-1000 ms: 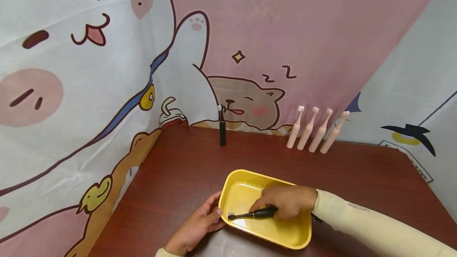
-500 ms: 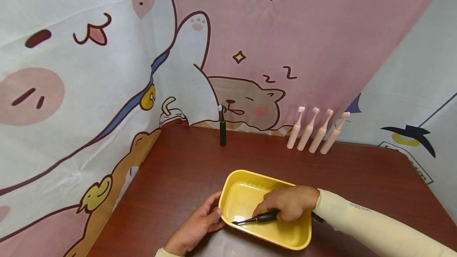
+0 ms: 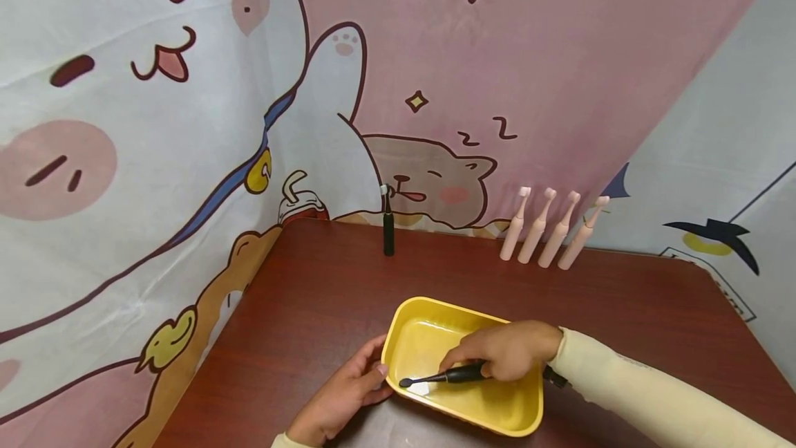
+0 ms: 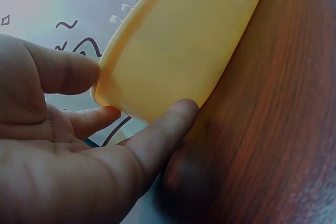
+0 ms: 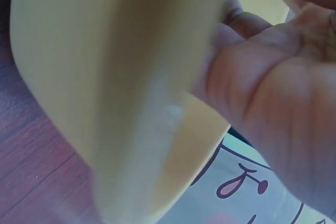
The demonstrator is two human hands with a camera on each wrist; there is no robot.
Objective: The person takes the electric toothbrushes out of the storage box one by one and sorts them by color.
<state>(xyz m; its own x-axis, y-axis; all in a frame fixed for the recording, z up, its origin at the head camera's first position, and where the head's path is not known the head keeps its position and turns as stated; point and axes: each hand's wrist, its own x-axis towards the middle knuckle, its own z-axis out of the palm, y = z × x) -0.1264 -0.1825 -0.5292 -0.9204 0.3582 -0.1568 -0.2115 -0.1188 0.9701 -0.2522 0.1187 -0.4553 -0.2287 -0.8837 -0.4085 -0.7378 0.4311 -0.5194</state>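
Observation:
In the head view, my right hand [image 3: 511, 351] reaches into a yellow plastic bin [image 3: 460, 305] and holds a black electric toothbrush [image 3: 463, 373] by its handle. The brush lies low over the bin's floor, its head pointing left at the near left corner. The end of the handle is hidden under my fingers. My left hand [image 3: 345, 393] grips that same corner from outside, thumb at the rim. The left wrist view shows its fingertips [image 4: 184, 111] against the outer wall. In the right wrist view, the bin wall [image 5: 63, 66] hides the toothbrush.
At the back of the brown table [image 3: 317, 296] a black electric toothbrush [image 3: 388, 232] stands upright. Several pink electric toothbrushes [image 3: 533, 235] stand in a row to its right. Behind them hangs a cartoon-printed cloth [image 3: 497, 54].
My right hand has shifted slightly right with the toothbrush. The brush has rolled; its bristles showed a second ago, and the dark back of its head shows now. My left hand stays on the bin.

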